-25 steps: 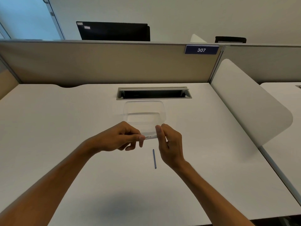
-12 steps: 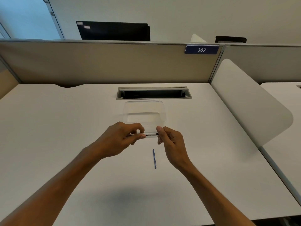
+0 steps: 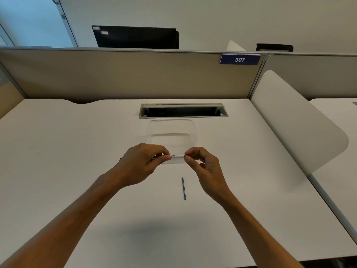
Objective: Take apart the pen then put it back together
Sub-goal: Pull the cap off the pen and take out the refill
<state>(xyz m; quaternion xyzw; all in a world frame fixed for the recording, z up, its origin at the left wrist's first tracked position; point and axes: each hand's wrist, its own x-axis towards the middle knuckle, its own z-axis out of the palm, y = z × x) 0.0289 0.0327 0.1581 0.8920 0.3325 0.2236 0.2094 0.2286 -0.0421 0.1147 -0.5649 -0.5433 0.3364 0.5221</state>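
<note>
A: Surface, nearest item first?
B: Plain white rectangular desk top (image 3: 67, 151), matte. On it, near the middle, one thin blue rod-shaped pen refill (image 3: 183, 188), lying flat, long axis running near to far, well apart from both hands.

A: Next?
B: Left hand (image 3: 141, 161) and right hand (image 3: 202, 167), both raised above the desk, with a white cylindrical pen barrel with dark printed lettering (image 3: 176, 156) between them. Long axis runs left to right, about level. The left hand is closed around the barrel's left part, thumb and fingers wrapped over it. The right hand pinches the barrel's right end between thumb and forefinger, other fingers loosely curled. A dark piece shows at that right end; which end is the tip cannot be told.

A: Beyond the hands?
B: Clear plastic rectangular tray with rounded corners (image 3: 194, 130), on the desk just past the barrel. Further back, a grey metal-framed cable slot (image 3: 183, 105) let into the desk.

A: Room?
B: Beige fabric partition panel (image 3: 116, 74) along the far edge, bearing a dark blue plate marked 307 (image 3: 239, 59) at its upper right. White rounded side divider (image 3: 299, 128) on the right. Behind the partition, a black monitor back (image 3: 135, 36) and an off-white wall (image 3: 212, 16).
</note>
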